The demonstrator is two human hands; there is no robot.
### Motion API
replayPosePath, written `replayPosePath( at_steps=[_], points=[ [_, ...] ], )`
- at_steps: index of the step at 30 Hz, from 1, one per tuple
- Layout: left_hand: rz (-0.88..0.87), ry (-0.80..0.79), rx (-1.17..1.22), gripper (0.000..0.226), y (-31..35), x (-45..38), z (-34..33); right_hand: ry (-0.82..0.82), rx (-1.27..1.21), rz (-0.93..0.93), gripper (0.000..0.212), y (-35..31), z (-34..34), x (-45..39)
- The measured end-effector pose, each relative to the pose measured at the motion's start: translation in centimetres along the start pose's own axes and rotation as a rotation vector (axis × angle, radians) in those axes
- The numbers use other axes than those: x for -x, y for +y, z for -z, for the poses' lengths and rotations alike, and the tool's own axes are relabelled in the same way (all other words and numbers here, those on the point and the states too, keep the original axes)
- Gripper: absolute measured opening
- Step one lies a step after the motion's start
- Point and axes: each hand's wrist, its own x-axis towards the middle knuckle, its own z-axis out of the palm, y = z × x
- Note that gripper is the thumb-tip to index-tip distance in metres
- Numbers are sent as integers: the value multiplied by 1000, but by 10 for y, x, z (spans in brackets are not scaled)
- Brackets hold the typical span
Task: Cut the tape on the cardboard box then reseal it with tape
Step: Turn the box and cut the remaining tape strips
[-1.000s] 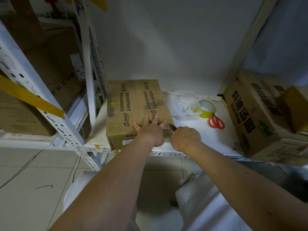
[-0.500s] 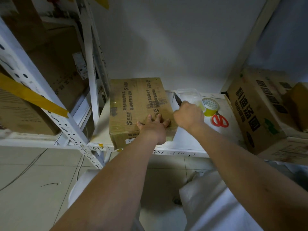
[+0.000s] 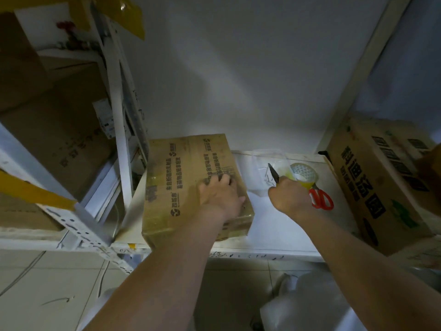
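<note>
box tape seam blurred | left hand (image 3: 220,195) fingers curled, pressing brown printed cardboard box (image 3: 188,177) | right hand (image 3: 287,195) grips dark-bladed knife (image 3: 273,173)

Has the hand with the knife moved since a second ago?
Yes. The right hand, gripping the knife, has left the cardboard box's near corner and gone right, toward the tape roll and red scissors.

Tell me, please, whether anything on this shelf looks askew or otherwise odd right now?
Two things. The cardboard box sticks out past the front edge of the shelf, its near corner unsupported. The big printed carton on the right leans tilted instead of lying flat. The right hand grips a dark blade pointing up near the tape roll.
</note>
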Motion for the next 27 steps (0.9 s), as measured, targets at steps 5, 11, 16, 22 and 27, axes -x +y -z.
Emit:
replayPosePath(
  at_steps=[5,11,16,22,27],
  points=[
    [27,-162,11,70,1,-26,3,2,60,-48,27,12,5,-35],
    [20,-185,7,73,0,-31,0,-36,163,-79,31,15,-2,-58],
    [5,-173,15,74,-2,-30,-2,-63,213,-120,31,17,-8,-62],
    [10,-183,15,74,-2,-30,-2,-63,197,-224,63,24,-13,-62],
    [14,-181,21,73,-2,-29,-3,22,205,-196,60,33,-9,-61]
  ],
)
